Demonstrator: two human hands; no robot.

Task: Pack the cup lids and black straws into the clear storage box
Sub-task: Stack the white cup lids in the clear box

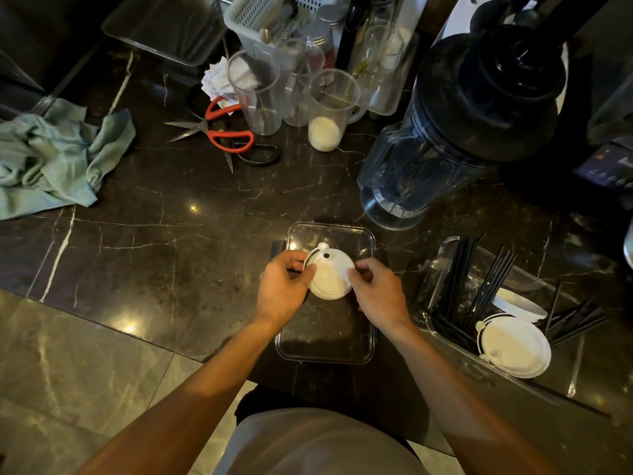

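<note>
Head view. A stack of white cup lids (330, 277) is being held over the clear storage box (371, 337), which is sitting on the dark marble counter (171, 217) directly in front of the person. The left hand (282, 286) is gripping the stack's left edge, its fingers curled round the rim; the right hand (378, 291) is pinching the right edge between thumb and fingers. Both grips are thus being kept closed on the lids. The stack is being held tilted, its top face with a small hole turned toward the camera, above the far half of the box.

To the right, a second clear bin (445, 245) is holding black straws (459, 275), leaning at several angles, and more white lids (513, 347) lying at its near end. A blender jar (445, 132) is lying tilted beyond the box. Red-handled scissors (222, 128), several clear measuring cups (334, 108), one holding white powder at its bottom, and a crumpled green cloth (58, 156) are lying further back and to the left.
</note>
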